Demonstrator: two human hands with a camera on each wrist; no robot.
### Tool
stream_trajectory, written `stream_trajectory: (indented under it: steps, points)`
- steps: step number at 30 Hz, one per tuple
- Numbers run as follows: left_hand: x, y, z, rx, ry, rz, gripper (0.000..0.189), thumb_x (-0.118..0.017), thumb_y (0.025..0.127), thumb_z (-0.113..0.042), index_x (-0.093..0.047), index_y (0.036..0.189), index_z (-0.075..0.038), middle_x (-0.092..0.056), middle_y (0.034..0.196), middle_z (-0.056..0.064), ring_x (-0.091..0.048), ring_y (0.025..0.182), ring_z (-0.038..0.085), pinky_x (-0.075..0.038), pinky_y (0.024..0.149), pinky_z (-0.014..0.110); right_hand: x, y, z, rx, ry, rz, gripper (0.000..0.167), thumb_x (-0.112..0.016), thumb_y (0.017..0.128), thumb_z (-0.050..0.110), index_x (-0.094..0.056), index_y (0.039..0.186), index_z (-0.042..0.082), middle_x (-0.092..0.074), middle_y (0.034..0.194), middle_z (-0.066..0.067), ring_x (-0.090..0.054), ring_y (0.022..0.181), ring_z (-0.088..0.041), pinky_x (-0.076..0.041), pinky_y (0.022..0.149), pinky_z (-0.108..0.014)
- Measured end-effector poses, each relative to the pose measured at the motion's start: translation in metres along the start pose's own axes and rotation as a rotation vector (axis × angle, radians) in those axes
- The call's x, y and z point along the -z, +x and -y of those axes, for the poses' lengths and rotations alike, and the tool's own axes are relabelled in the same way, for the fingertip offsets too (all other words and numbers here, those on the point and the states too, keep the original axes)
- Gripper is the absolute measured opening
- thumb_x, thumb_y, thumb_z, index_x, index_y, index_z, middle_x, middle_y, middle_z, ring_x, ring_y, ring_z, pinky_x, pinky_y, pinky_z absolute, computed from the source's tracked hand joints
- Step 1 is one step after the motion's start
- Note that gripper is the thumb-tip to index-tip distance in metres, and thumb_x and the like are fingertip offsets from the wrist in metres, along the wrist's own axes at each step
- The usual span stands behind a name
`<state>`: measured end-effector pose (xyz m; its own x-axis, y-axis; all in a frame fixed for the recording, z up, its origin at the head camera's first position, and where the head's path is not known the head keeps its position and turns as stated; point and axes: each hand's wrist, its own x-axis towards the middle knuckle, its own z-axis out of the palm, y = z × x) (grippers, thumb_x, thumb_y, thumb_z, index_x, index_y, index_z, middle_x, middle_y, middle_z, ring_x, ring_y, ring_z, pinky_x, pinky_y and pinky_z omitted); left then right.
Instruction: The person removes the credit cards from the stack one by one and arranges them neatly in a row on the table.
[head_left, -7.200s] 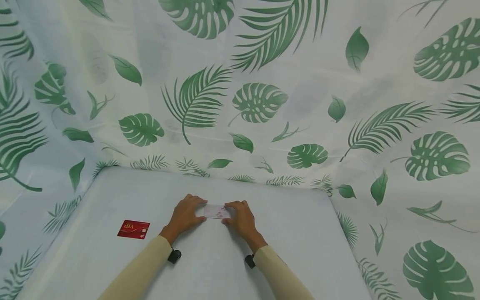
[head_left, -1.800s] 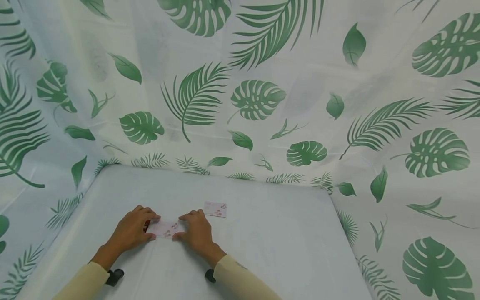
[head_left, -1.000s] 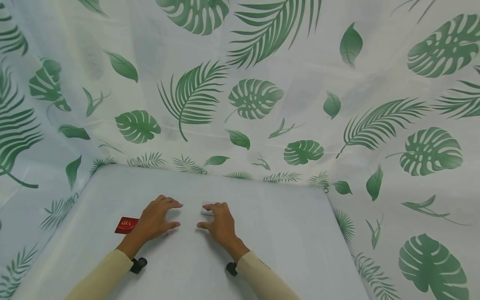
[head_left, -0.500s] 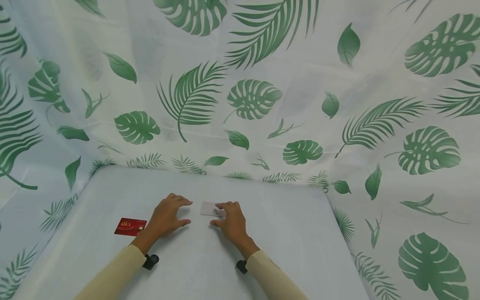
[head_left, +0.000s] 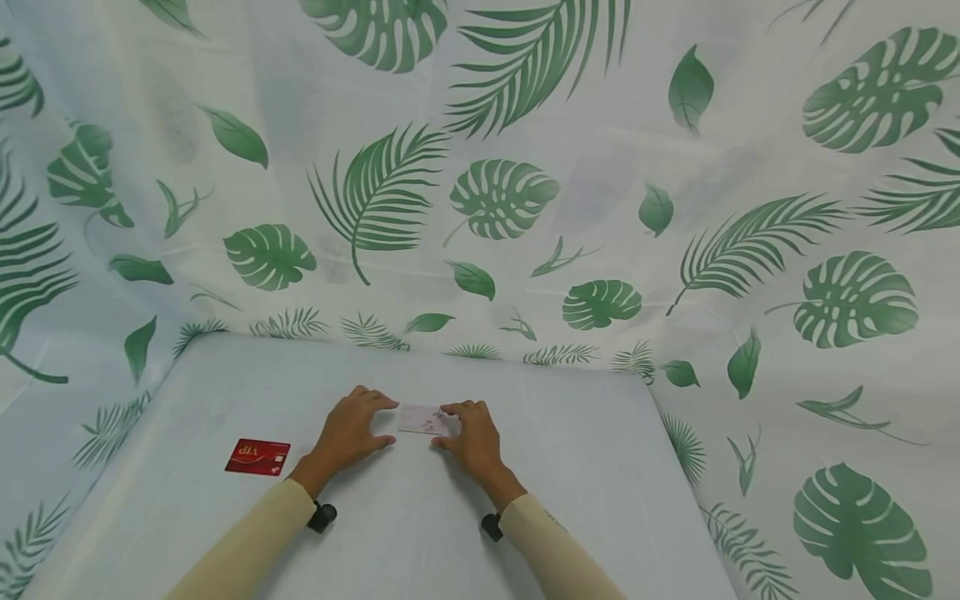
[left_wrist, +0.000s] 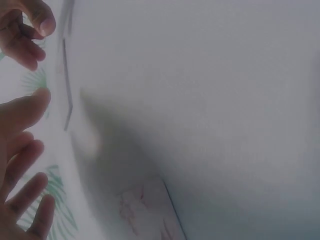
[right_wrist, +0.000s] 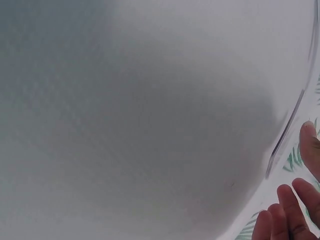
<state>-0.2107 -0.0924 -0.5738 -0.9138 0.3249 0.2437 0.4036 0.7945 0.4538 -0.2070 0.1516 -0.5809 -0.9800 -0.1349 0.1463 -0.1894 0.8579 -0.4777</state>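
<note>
A pale card with a pink print (head_left: 418, 419) lies on the table between the hands. My left hand (head_left: 348, 433) is at its left end, thumb and forefinger spread and fingertips close to the edge. My right hand (head_left: 478, 437) stands at the other end; its forefinger overlaps the card's far right corner and its thumb is near the front edge. In the left wrist view, another pale card with pink flowers (left_wrist: 147, 212) lies below the left wrist; the left arm hides it in the head view. A red VIP card (head_left: 257, 457) lies left of the left hand.
The table (head_left: 427, 533) has a smooth white cover. Its back edge meets a white curtain with green leaves (head_left: 420, 275), which hangs at the back and both sides. A small black camera (head_left: 322, 518) sits on the left wrist, another (head_left: 492, 527) on the right.
Both hands let go of a pale card near the red card and moved right to the middle card. The left arm uncovered the red card; the fingers drew close to the middle card's ends.
</note>
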Motion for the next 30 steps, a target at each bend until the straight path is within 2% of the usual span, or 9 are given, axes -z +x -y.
stream_trajectory:
  steps: [11, 19, 24, 30]
  points:
    - [-0.016, 0.012, 0.003, -0.002, 0.018, 0.010, 0.057, -0.097, 0.076, -0.029, -0.077, 0.126, -0.011, -0.076, 0.125, 0.007, -0.064, 0.118, 0.030, -0.055, 0.101, 0.051, -0.003, 0.011, -0.008, -0.030, 0.003, 0.068, 0.058, -0.096, 0.077, 0.028, -0.076, 0.130, 0.018, -0.074, 0.127, -0.003, -0.058, 0.111, -0.019, -0.054, 0.100, -0.041]
    - [-0.025, 0.017, 0.000, 0.026, 0.013, 0.042, 0.057, -0.095, 0.078, -0.027, -0.075, 0.129, -0.009, -0.075, 0.128, 0.008, -0.063, 0.117, 0.029, -0.054, 0.102, 0.049, -0.007, 0.017, -0.009, -0.022, -0.022, 0.095, 0.055, -0.096, 0.077, 0.026, -0.076, 0.128, 0.018, -0.074, 0.128, -0.003, -0.055, 0.104, -0.017, -0.054, 0.090, -0.037]
    - [-0.028, 0.017, -0.001, 0.025, -0.008, 0.027, 0.054, -0.096, 0.078, -0.023, -0.076, 0.127, -0.008, -0.076, 0.125, 0.008, -0.063, 0.115, 0.028, -0.054, 0.101, 0.048, -0.008, 0.019, -0.008, -0.002, -0.033, 0.090, 0.052, -0.095, 0.079, 0.025, -0.077, 0.127, 0.018, -0.076, 0.124, -0.002, -0.054, 0.099, -0.015, -0.052, 0.082, -0.032]
    - [-0.028, 0.018, -0.002, 0.013, -0.023, 0.007, 0.050, -0.095, 0.078, -0.021, -0.077, 0.124, -0.009, -0.076, 0.122, 0.007, -0.062, 0.112, 0.028, -0.055, 0.098, 0.048, -0.006, 0.021, -0.007, 0.012, -0.038, 0.106, 0.049, -0.093, 0.082, 0.023, -0.077, 0.127, 0.019, -0.076, 0.120, -0.001, -0.055, 0.099, -0.015, -0.051, 0.082, -0.030]
